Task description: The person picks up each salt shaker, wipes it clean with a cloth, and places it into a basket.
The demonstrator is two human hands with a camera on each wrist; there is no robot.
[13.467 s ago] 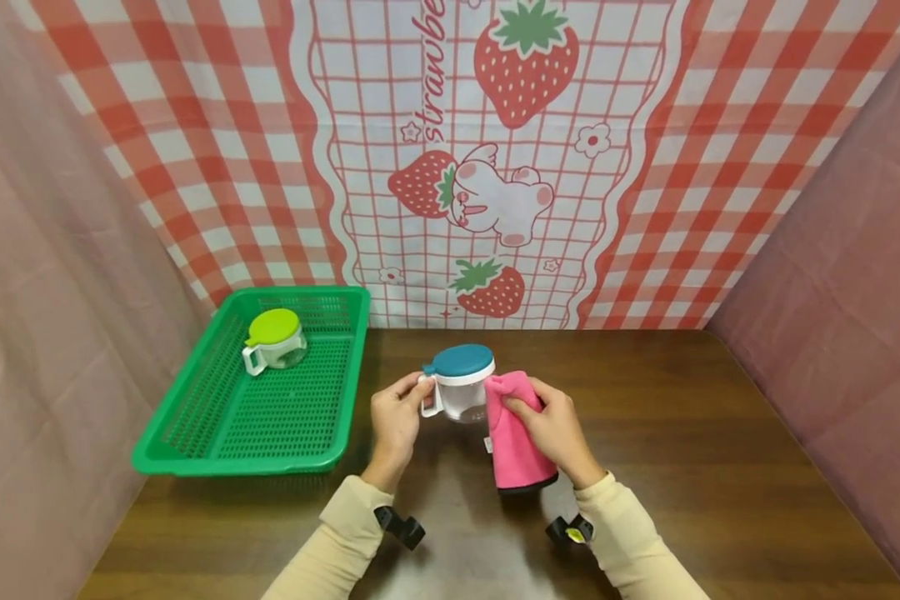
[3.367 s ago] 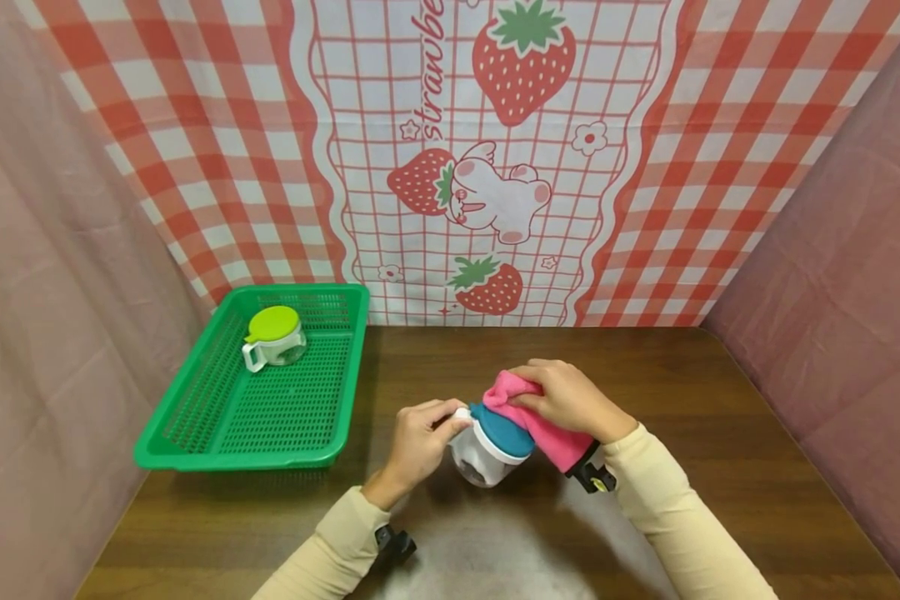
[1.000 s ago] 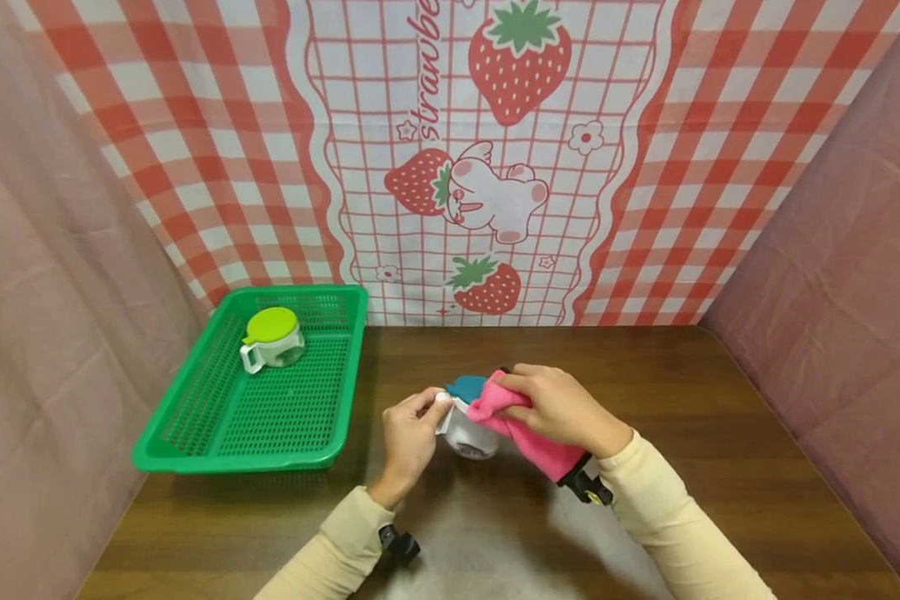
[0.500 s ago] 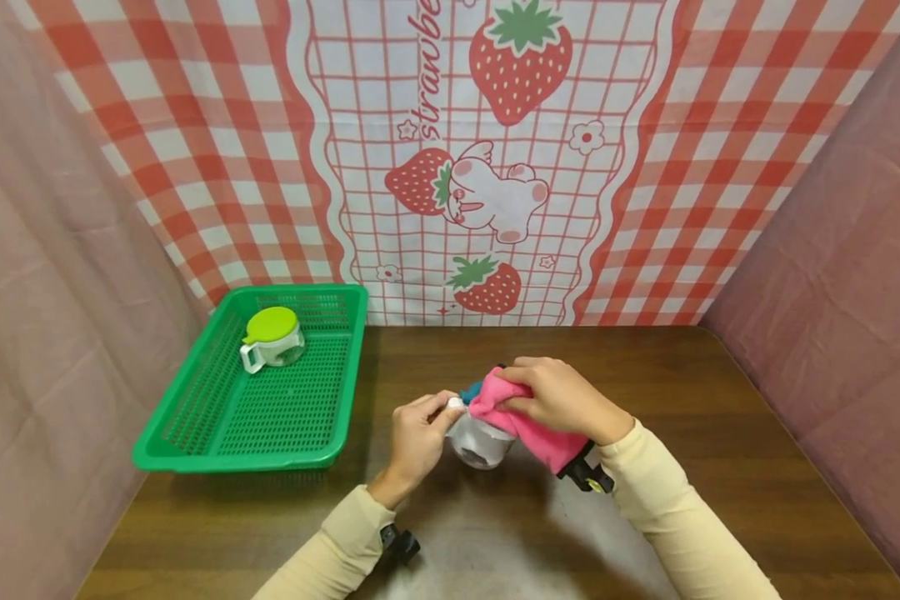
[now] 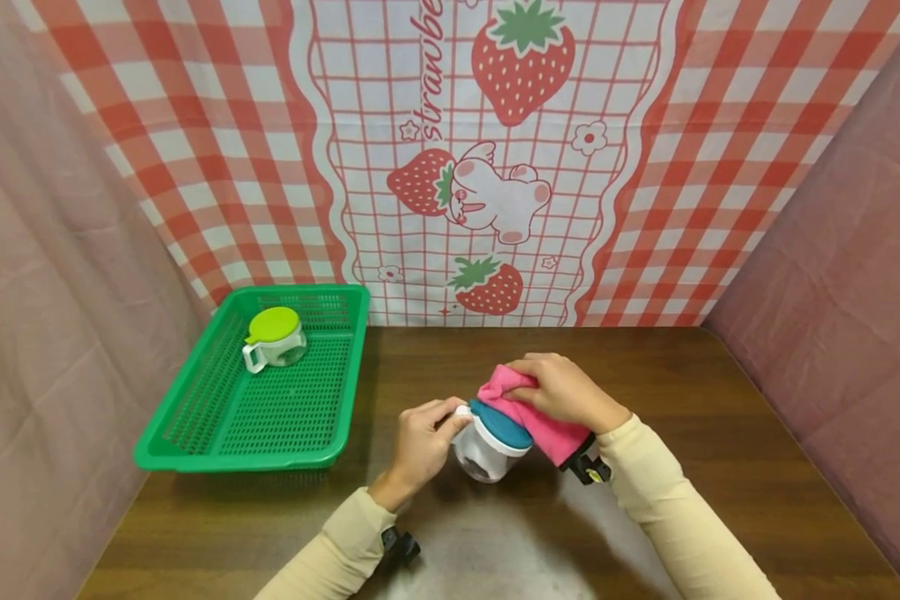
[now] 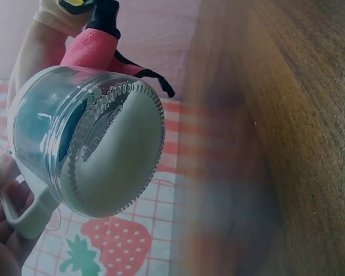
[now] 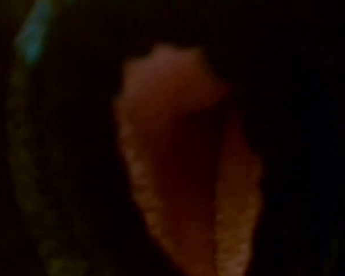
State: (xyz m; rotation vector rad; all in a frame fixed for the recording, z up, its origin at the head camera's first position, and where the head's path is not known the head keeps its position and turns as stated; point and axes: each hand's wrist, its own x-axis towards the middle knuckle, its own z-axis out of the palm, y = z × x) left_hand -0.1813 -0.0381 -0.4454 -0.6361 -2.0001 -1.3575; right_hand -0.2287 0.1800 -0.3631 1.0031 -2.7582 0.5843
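My left hand (image 5: pixel 422 442) grips the white handle (image 6: pixel 31 215) of a clear jar (image 5: pixel 486 462) with a blue lid (image 5: pixel 501 425). The jar is tilted, its lid leaning toward my right hand. From the left wrist, its round ridged base (image 6: pixel 118 155) faces the camera. A pink cloth (image 5: pixel 543 425) is pinched in my right hand (image 5: pixel 570 392); it lies against the far right edge of the lid. The right wrist view is dark and blurred, apparently covered by the cloth, so the fingers do not show there.
At the left stands a green plastic basket (image 5: pixel 243 461) with a similar jar inside, topped by a lime-green lid (image 5: pixel 275 324). A brown wooden table (image 5: pixel 705 467) lies under everything. A strawberry-print checked curtain (image 5: pixel 630 283) hangs behind, with pink cloth walls at both sides.
Over the last second the jar has tipped and shifted slightly right and nearer. The cloth has slid from covering most of the blue lid to its far right edge, uncovering the lid.
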